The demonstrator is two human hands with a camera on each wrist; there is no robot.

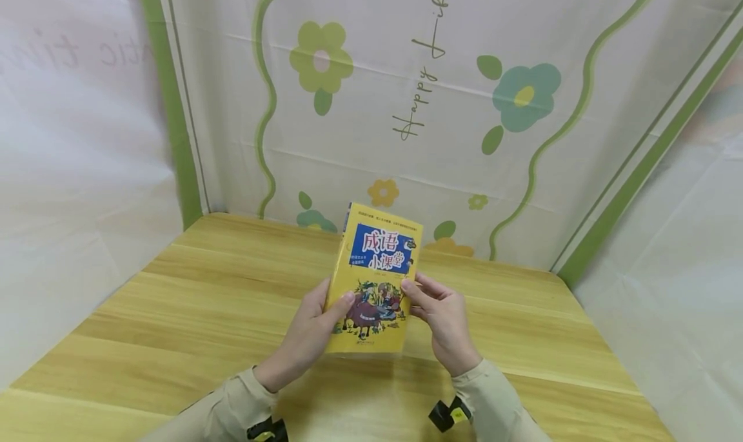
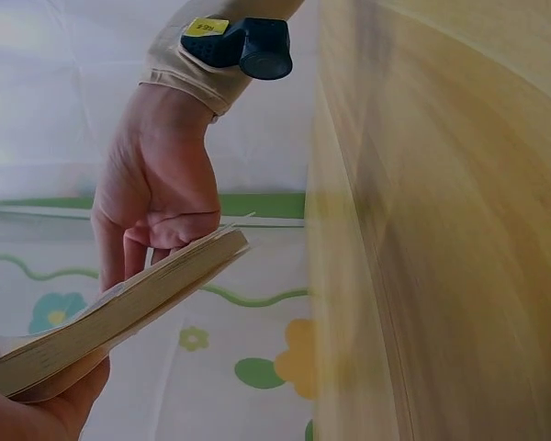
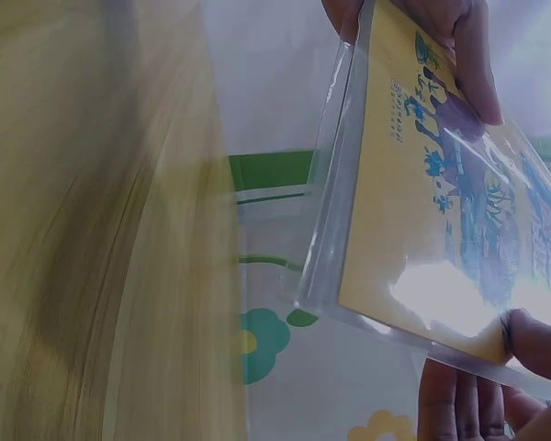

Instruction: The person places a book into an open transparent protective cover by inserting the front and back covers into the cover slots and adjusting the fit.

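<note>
A yellow book (image 1: 371, 339) with a blue title panel and a cartoon of figures on an ox is held up over the table, its front cover facing the head camera. A clear plastic cover (image 3: 317, 266) sticks out past its edges in the right wrist view. The left hand (image 1: 307, 332) grips the book's left side, thumb on the front. On the opposite edge, the right hand (image 1: 444, 319) pinches the book with its thumb on the cover and fingers behind. The page block (image 2: 119, 317) appears edge-on in the left wrist view.
Beneath the hands is a wood-grain table (image 1: 174, 339). A white cloth backdrop (image 1: 371, 139) with printed flowers and green bands rises behind it, with more white cloth at both sides. Dark wrist cameras (image 1: 447, 415) are strapped at the sleeves.
</note>
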